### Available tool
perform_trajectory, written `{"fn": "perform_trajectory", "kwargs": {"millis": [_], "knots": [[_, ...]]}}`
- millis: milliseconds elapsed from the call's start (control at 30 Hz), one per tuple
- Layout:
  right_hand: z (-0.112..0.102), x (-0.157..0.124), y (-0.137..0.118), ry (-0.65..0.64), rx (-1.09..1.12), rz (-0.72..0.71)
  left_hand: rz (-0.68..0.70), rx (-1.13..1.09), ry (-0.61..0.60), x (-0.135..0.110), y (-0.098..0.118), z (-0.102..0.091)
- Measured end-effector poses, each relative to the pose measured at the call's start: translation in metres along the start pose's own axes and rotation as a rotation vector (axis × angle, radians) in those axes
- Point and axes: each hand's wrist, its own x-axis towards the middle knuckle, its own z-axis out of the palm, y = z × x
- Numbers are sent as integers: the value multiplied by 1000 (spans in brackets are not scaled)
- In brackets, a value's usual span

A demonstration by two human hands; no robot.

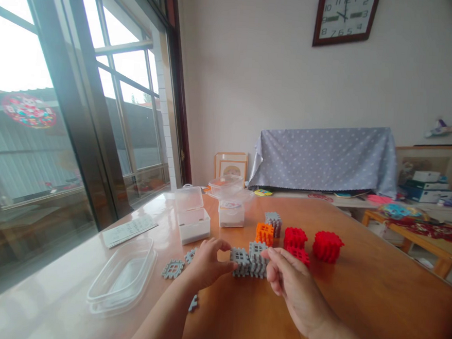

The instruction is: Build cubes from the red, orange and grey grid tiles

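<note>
Two stacks of grey notched plastic building tiles stand side by side on the table, a left stack (pixel 240 258) and a right stack (pixel 258 262). My left hand (pixel 210 261) has its thumb and forefinger curled at the near-left side of the left stack, gripping it. Fingertips of my right hand (pixel 290 280) are pinched at the right edge of the top tile (pixel 258 248) on the right stack. Beside my left hand lie loose grey tiles, one flat tile (pixel 173 269) in plain sight and others partly hidden by my wrist and forearm.
Behind the stacks are an orange tile stack (pixel 264 234), another grey stack (pixel 273 223) and red stacks (pixel 327 247). To the left sit a clear plastic tray (pixel 121 278), an opened white box (pixel 194 225) and a printed sheet (pixel 129 231). More clear containers (pixel 231 214) stand farther back.
</note>
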Motion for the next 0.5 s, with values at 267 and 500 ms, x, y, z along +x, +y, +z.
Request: {"fn": "perform_trajectory", "kwargs": {"millis": [267,500], "knots": [[-1,1,0,11,-12,-6,4,113,39,1,-4,-3],[-4,2,4,-1,-21,-19,-255,197,38,-4,-21,-32]]}}
